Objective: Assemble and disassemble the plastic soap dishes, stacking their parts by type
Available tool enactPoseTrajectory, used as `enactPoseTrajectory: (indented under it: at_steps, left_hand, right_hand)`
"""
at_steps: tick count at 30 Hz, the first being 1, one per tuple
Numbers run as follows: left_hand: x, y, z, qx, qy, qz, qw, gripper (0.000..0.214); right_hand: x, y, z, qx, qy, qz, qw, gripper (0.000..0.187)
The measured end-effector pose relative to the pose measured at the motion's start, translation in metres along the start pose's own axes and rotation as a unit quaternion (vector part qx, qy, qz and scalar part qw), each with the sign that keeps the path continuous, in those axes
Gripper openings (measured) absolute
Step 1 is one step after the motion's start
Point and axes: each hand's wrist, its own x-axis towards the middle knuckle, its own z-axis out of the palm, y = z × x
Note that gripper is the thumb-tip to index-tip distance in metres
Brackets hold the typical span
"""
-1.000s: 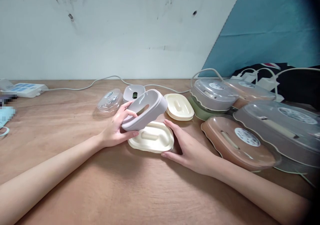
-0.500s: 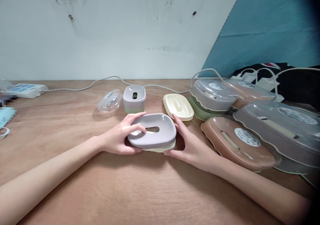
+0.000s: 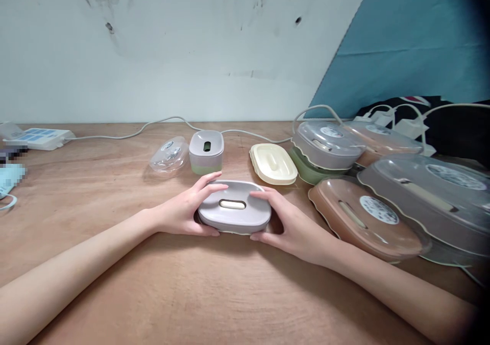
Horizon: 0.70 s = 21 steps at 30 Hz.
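- Brown wood-grained surface (image 3: 153, 294), its far edge running along a pale, stained wall (image 3: 172, 54)
- Large grey oval package with a clear domed plastic cover (image 3: 421, 215), toward the surface's right edge
- Brownish-orange oval package, also clear-covered and bearing a round label (image 3: 344, 232), just to its left
- Grey clear-covered oval package (image 3: 323, 148) atop a green oval package (image 3: 316, 174), near the far edge, right of centre
- Lilac oval plastic shell with a slot in its top (image 3: 239, 218), mid-surface, well apart from the far edge, sitting level over a cream base (image 3: 232, 204) that shows through the slot
- Left hand (image 3: 181, 210) grasping the shell's left end, fingers on top, thumb at the front
- Right hand (image 3: 287, 220) grasping the right end likewise, so 2 hands hold 1 shell
- Cream rounded plastic plate with a raised ridge (image 3: 273, 169), between the shell and the far edge
- Clear domed plastic lid (image 3: 168, 156), left of centre, nearer the far edge
- Small lilac-and-green plastic box with 1 dark slot (image 3: 206, 161), just beside that lid
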Motion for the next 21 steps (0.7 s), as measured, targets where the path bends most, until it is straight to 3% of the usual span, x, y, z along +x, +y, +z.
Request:
enactPoseTrajectory:
  at_steps: [3,10,15,18,21]
  left_hand:
    - [0.000,-0.002,0.001,0.000,-0.001,-0.009,1.000,0.088]
    - [0.000,-0.005,-0.001,0.009,-0.027,-0.022,0.999,0.076]
    - [-0.001,-0.004,0.001,0.050,-0.012,0.009,0.999,0.079]
    - [-0.001,0.000,-0.003,0.119,0.077,0.064,0.988,0.069]
    - [0.000,-0.001,-0.017,0.197,0.262,0.008,0.945,0.048]
  right_hand:
    - [0.000,0.000,0.001,-0.020,-0.021,0.027,0.999,0.057]
    - [-0.002,-0.001,0.000,-0.024,-0.031,0.034,0.999,0.057]
    - [-0.001,-0.001,0.000,-0.030,-0.029,0.028,0.999,0.056]
    - [-0.001,0.001,0.001,-0.030,-0.012,0.013,0.999,0.064]
    - [-0.002,0.001,0.002,-0.025,-0.003,0.011,1.000,0.074]
